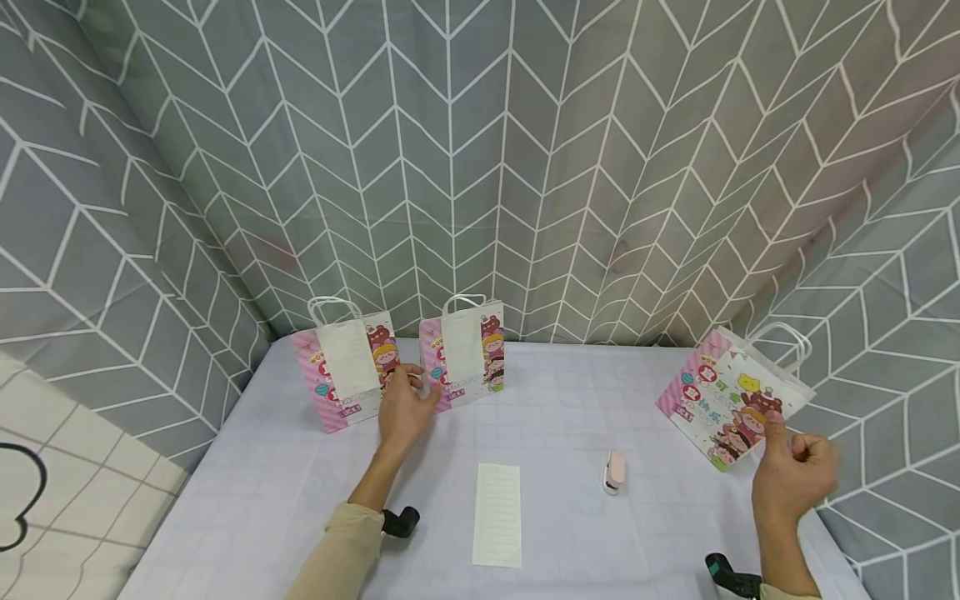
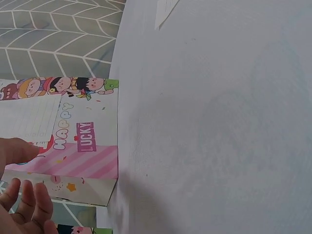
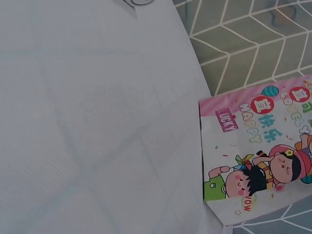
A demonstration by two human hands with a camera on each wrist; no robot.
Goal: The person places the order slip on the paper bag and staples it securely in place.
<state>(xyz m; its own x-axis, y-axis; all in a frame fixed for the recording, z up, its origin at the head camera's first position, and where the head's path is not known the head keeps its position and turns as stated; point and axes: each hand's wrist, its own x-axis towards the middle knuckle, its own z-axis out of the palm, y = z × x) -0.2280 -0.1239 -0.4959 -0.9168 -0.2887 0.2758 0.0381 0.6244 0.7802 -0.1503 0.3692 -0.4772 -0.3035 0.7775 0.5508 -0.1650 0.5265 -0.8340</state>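
A pink and white cartoon paper bag [image 1: 491, 342] with white handles and a lined paper strip [image 1: 462, 346] on its front stands at the back middle. My left hand [image 1: 405, 408] is at its lower left side. In the left wrist view, the thumb [image 2: 19, 150] overlaps the bag's front while the other fingers are loosely bent beside its side panel. Left of that hand stands a matching bag [image 1: 307, 354], also with a strip [image 1: 348, 358]. My right hand [image 1: 795, 475], fingers loosely bent, is beside a third bag [image 1: 727, 396], whose front shows no strip; the thumb overlaps its edge.
On the white-covered table lie a lined paper strip [image 1: 497, 514] near the front middle and a small pink stapler [image 1: 615, 472] to its right. A grey patterned curtain [image 1: 480, 167] hangs along the back and both sides.
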